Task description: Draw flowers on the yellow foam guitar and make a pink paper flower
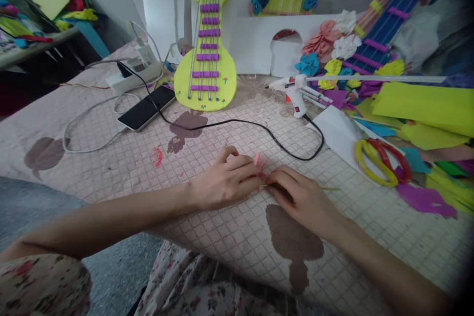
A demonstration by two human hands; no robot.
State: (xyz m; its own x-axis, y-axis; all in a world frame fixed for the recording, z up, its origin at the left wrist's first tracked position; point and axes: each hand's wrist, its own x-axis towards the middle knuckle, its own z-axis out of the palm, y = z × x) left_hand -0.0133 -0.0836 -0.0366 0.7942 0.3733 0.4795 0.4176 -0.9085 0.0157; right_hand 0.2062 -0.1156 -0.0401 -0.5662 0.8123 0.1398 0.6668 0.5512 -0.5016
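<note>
My left hand [231,178] has its fingers curled together at a small pink folded-paper piece [260,162], like a little flower; the fingers cover part of it. Close on its right, my right hand [301,197] pinches a thin yellow-green stem [332,189], whose end sticks out beyond the knuckles. The stem reaches across to the pink paper between both hands. How the two join is hidden by the fingertips. Both hands rest low over the quilted tablecloth [218,227].
A yellow paper guitar [205,79] leans upright behind. A white glue gun [295,94] trails a black cord [237,120] across the table. Scissors [375,163] and coloured paper [425,108] lie right; a phone [147,108] and power strip [133,79] lie left.
</note>
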